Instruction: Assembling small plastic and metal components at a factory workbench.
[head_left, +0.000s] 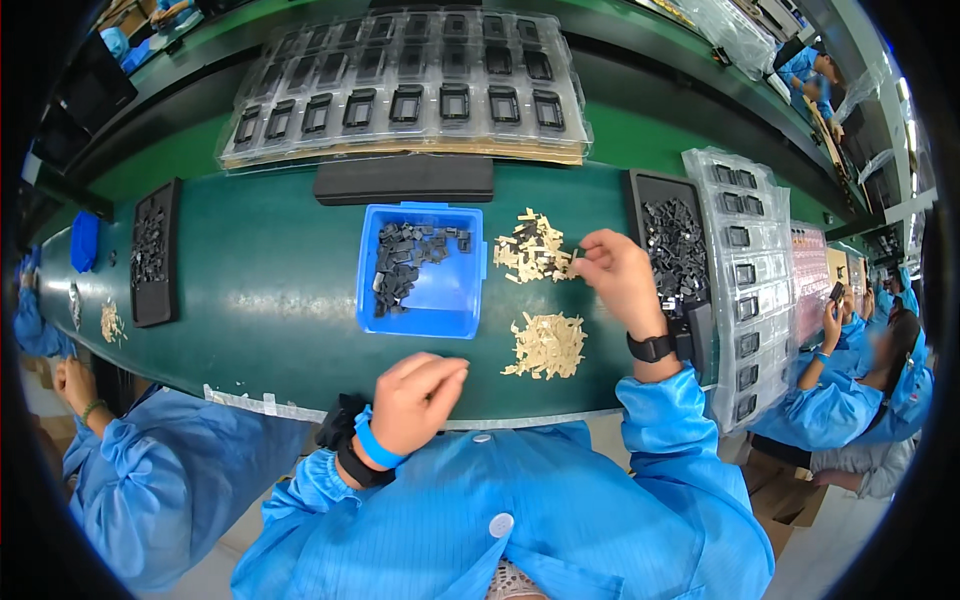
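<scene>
My right hand [618,282] is at the right edge of the upper heap of small beige pieces mixed with black parts [532,248]. Its thumb and forefinger pinch together there; what sits between the tips is too small to make out. My left hand [418,402] hovers by the near table edge, fingers closed, and anything in them is hidden. In front of it stands a blue plastic box [445,290], with small black plastic parts [400,262] along its left and far sides. A second heap of beige pieces [545,346] lies nearer me, below the right hand.
A black tray of small black parts [672,235] stands right, beside clear blister trays [742,290]. Stacked blister trays with black frames [405,100] lie beyond a black bar [403,181]. Another black tray [155,300] is left. Co-workers sit on both sides.
</scene>
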